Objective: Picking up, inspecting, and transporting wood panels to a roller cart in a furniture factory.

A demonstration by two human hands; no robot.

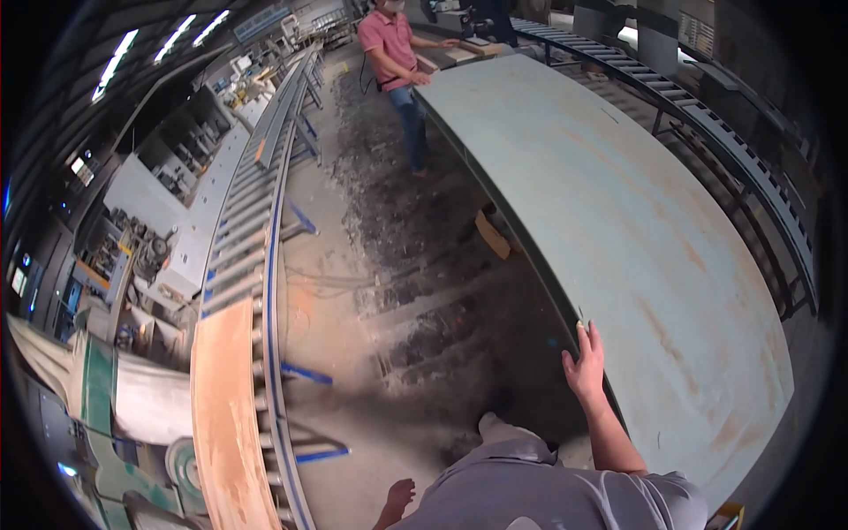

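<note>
A large pale green-grey panel with brownish smears takes up the right half of the head view. At its left long edge is my right hand, with the fingers stretched out and apart against the panel's rim. A short dark mark lies on the panel just beyond the fingertips. My left hand hangs low beside my body, away from the panel. Its fingers are loosely bent and apart, with nothing seen in them. At the panel's far end a person in a pink shirt rests a hand on its corner.
On the left runs a roller conveyor with blue legs, bearing a tan wooden board. Another roller conveyor passes behind the panel on the right. Dark stains mark the concrete floor. Green machinery stands at the lower left.
</note>
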